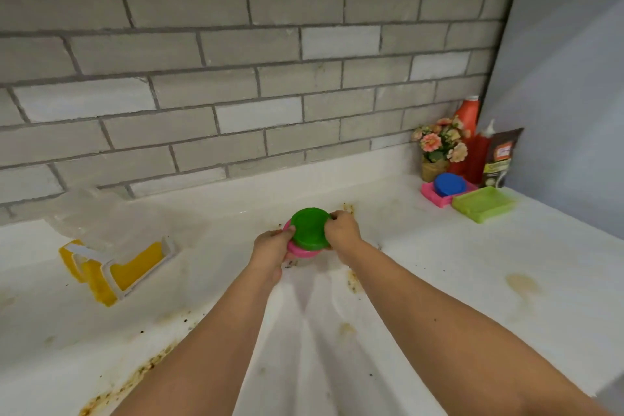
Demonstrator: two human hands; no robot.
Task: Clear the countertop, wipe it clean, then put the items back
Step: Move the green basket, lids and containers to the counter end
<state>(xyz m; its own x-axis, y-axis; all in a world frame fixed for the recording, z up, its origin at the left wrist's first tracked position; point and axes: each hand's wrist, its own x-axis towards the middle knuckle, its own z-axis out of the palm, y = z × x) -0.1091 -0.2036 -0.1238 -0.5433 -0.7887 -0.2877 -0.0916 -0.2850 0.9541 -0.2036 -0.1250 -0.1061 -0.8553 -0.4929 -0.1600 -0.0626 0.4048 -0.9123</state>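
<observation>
white countertop [439,280] with brown stains near me | left hand [273,245] holds round pink plastic tub [297,249], right hand [342,230] holds round green plastic tub [309,228] stacked on it, mid counter | step: clearing, I think | next: lift both, keep stack flat

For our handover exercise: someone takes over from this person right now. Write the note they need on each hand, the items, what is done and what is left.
Left hand holds the pink-lidded jar; right hand pinches the green-lidded jar stacked on it, at the middle of the countertop.
Blue-lidded jar in pink tray, green tray, flower pot, red bottles and pouch stand in the far right corner; yellow holder lies at left.
Done: no wiping yet, brown stains show. Left: finish clearing, wipe, put everything back.
</observation>
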